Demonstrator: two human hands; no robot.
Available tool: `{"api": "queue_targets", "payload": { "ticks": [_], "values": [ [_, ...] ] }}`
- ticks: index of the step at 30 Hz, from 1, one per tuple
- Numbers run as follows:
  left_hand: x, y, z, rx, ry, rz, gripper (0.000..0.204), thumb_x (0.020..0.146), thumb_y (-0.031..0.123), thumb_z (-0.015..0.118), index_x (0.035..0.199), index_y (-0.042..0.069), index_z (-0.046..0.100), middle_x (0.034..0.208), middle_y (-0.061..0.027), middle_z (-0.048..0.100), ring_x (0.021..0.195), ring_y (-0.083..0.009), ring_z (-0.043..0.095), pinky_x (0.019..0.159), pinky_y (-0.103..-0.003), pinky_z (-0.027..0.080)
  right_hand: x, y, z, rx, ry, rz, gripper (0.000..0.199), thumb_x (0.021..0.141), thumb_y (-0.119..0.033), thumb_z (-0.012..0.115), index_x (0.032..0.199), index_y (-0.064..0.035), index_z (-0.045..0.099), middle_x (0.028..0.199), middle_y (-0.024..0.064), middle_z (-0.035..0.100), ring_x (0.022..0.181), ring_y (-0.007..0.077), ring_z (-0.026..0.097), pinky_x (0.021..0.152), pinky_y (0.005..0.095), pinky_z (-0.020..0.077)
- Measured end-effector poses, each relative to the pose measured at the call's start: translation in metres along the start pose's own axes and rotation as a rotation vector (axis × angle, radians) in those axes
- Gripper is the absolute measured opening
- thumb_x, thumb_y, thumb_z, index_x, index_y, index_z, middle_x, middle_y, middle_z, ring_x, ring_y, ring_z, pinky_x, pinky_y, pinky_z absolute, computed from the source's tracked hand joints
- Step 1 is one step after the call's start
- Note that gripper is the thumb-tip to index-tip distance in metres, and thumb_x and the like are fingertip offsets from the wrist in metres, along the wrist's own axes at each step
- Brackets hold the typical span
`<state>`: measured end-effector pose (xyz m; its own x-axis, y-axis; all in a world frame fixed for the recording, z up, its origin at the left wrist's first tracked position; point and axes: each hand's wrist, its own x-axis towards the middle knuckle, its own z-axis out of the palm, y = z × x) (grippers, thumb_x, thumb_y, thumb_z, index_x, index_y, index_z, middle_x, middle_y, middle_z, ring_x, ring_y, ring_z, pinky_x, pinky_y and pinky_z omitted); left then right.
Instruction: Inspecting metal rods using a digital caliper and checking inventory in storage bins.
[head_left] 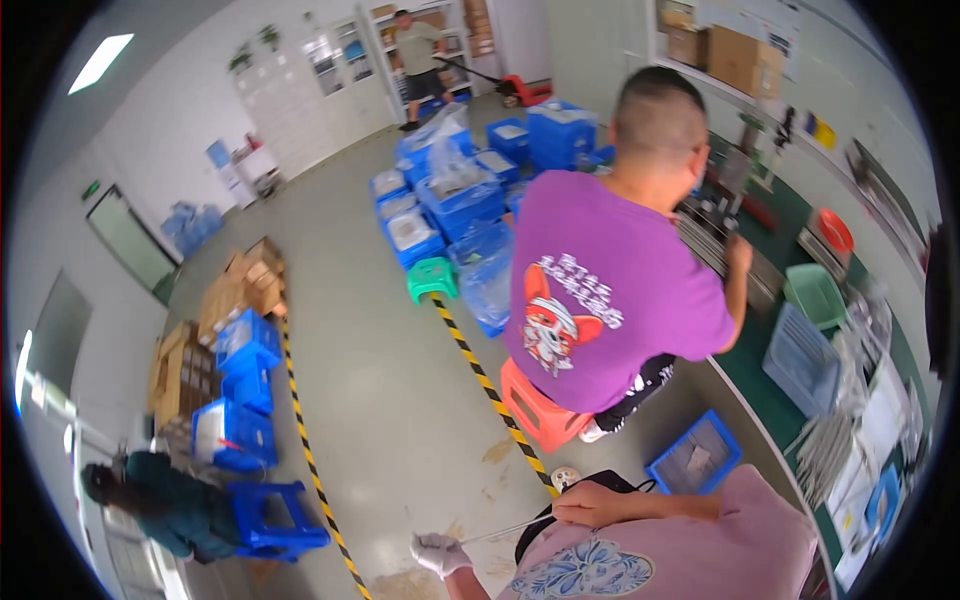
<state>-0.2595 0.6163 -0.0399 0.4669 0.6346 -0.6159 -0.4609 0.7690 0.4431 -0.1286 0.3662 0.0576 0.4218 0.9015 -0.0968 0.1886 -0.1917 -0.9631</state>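
My left hand (440,553), in a white glove, is at the bottom of the view, its fingers closed on one end of a thin pale strand (505,528). From there the strand runs up and right to my bare right hand (595,503), which is closed around it in front of my pink shirt. Whether the strand is a cord or a thin rod is hard to make out. Beneath it show a dark garment (533,540) and the floor.
A person in a purple shirt (620,270) sits ahead on an orange stool (540,405), working at a green bench (745,370). A blue crate (735,440) stands on the floor beside the bench. Blue bins (460,205), cartons (180,385) and another seated person (165,500) are farther left.
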Motion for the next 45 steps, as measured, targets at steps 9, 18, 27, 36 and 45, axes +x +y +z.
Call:
{"api": "queue_targets", "payload": {
  "ticks": [9, 18, 27, 36, 45],
  "values": [
    [0.035, -0.01, 0.073, 1.461, 0.068, 0.692, 0.029, 0.075, 0.028, 0.05, 0.077, 0.001, 0.061, 0.078, -0.0192, 0.057, 0.077, -0.0363, 0.054, 0.071, -0.041, 0.042, 0.127, 0.014, -0.057, 0.295, -0.047, 0.138, 0.03, 0.083, -0.019, 0.043, 0.057, -0.0052, 0.043, 0.052, 0.0004, 0.041, 0.047, 0.0079, 0.039, 0.043, 0.0232, 0.0286],
    [0.137, 0.074, -0.017, 0.658, 0.275, 0.265, 0.023, 0.079, 0.025, 0.049, 0.086, 0.004, 0.058, 0.073, -0.0096, 0.059, 0.071, -0.0263, 0.058, 0.063, -0.035, 0.044, 0.273, -0.011, 0.038, 0.023, -0.104, 0.004, 0.036, 0.085, -0.021, 0.037, 0.053, -0.005, 0.043, 0.046, 0.0027, 0.041, 0.041, 0.009, 0.037, 0.038, 0.023, 0.0281],
    [0.151, 0.244, -0.045, 0.41, 0.294, 0.481, 0.062, 0.079, 0.042, 0.047, 0.131, 0.015, 0.025, 0.137, -0.0059, 0.016, 0.116, -0.0399, 0.03, 0.082, -0.058, 0.033, 0.398, -0.069, 0.139, -0.183, -0.597, -0.231, 0.024, 0.081, -0.022, 0.042, 0.067, -0.0057, 0.052, 0.064, 0.009, 0.055, 0.062, 0.0262, 0.052, 0.058, 0.035, 0.04],
    [0.27, 0.261, 0.075, 0.578, 0.006, 0.076, 0.062, 0.073, 0.049, 0.05, 0.125, 0.019, 0.037, 0.134, -0.0034, 0.023, 0.113, -0.0381, 0.03, 0.078, -0.057, 0.034, 0.468, -0.052, 0.104, -0.261, -0.333, -0.224, 0.024, 0.081, -0.023, 0.043, 0.067, -0.006, 0.053, 0.066, 0.0092, 0.056, 0.064, 0.0274, 0.054, 0.058, 0.0362, 0.0398],
    [0.449, 0.26, 0.207, 0.333, -0.178, -0.057, 0.036, 0.077, 0.031, 0.05, 0.098, 0.003, 0.054, 0.085, -0.0069, 0.057, 0.067, -0.0165, 0.051, 0.06, -0.027, 0.042, 0.556, -0.022, -0.016, -0.005, 0.018, -0.123, 0.023, 0.078, -0.022, 0.043, 0.065, -0.0065, 0.054, 0.062, 0.0063, 0.056, 0.061, 0.0227, 0.054, 0.057, 0.0342, 0.04]
  ]
}}
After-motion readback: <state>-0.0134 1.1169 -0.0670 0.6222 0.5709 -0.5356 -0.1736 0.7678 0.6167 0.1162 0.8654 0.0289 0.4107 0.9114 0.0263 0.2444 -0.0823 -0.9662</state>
